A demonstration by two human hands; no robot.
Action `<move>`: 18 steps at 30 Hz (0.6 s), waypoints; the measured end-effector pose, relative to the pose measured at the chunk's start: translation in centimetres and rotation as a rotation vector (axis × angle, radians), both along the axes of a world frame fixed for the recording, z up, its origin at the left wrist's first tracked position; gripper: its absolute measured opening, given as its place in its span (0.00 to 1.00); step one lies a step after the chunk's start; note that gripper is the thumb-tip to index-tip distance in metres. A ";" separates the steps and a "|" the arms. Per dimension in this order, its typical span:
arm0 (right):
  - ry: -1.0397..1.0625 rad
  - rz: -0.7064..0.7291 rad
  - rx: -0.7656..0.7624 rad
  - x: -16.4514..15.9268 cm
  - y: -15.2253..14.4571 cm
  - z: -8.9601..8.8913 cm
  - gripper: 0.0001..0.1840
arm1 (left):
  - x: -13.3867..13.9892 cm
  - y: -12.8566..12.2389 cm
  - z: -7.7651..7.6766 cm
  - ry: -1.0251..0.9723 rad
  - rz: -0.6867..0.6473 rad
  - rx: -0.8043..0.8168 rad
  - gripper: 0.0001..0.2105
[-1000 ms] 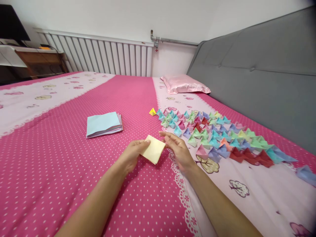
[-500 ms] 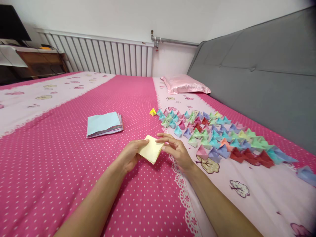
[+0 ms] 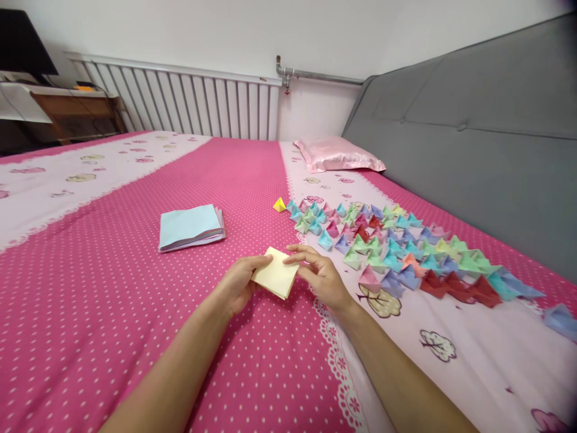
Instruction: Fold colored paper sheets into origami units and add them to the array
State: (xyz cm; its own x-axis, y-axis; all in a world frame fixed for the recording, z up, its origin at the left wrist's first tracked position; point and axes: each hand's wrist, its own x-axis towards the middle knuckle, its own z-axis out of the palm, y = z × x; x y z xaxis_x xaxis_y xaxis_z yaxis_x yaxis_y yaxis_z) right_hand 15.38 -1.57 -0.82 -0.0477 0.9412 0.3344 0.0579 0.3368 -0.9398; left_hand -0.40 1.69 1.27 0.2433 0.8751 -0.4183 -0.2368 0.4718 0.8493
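A pale yellow folded paper [image 3: 276, 274], roughly square, is held just above the bed between both hands. My left hand [image 3: 241, 282] pinches its left corner, thumb on top and the other fingers underneath. At the right corner my right hand [image 3: 321, 275] grips it, with fingertips over the upper face and the thumb at the edge. To the right stand many small folded paper boats [image 3: 392, 255] in rows, in blue, green, pink, red and purple. A bright yellow boat [image 3: 279, 205] sits at the far left end of them.
A stack of coloured paper [image 3: 192, 226], light blue on top, lies left of the hands on the dotted pink bedspread [image 3: 112, 288]. Farther back are a pink pillow [image 3: 340, 154], a white radiator [image 3: 189, 99] and a desk with a monitor [image 3: 22, 45]. A grey headboard [image 3: 487, 120] borders the right.
The yellow paper has turned slightly in my hands, its near corner shifting a little to the right. My right fingers have moved slightly on it.
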 end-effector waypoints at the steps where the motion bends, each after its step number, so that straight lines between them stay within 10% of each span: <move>1: -0.009 0.008 0.008 0.0 0.0 0.0 0.15 | 0.0 0.0 0.0 -0.002 -0.001 -0.001 0.05; 18: -0.260 0.095 0.055 0.5 0.3 -0.8 0.20 | -0.1 -0.3 -0.4 -0.033 -0.089 0.044 0.06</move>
State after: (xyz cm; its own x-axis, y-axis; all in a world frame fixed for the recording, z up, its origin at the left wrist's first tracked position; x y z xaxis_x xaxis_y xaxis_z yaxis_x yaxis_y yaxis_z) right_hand 15.86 -1.31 -1.64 -0.2256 0.9091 0.3503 0.2604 0.4027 -0.8775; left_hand -0.50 1.43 0.87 0.3338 0.8669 -0.3703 -0.2244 0.4546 0.8620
